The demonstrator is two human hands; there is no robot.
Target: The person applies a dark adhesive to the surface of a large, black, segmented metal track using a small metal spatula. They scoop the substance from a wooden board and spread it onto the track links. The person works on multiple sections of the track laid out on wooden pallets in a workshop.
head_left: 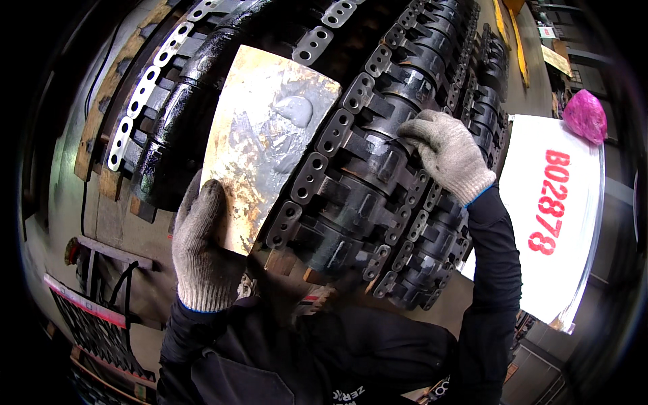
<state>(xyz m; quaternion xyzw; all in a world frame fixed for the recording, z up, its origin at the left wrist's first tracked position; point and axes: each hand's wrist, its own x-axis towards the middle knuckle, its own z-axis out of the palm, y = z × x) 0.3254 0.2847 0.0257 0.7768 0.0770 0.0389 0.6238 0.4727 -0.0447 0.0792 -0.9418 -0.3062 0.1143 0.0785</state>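
Note:
My left hand (202, 250), in a grey knit glove, grips the lower left edge of a flat, stained board (237, 128). A mound of grey paste (294, 110) sits on the board's upper right part, with more smeared below it. My right hand (451, 152), gloved alike, is over a black steel track chain (368, 158), its fingers curled together at the chain's rounded middle part. Whatever those fingers hold, if anything, is hidden. Rows of two-holed link plates (334, 133) run along the chain's sides.
More black chains lie alongside, one glossy chain (179, 111) at the left on wooden beams (108, 101). At the right stands a white panel (540, 270) with red marks and a pink bundle (585, 116) at its top. A rack (94, 297) stands at lower left.

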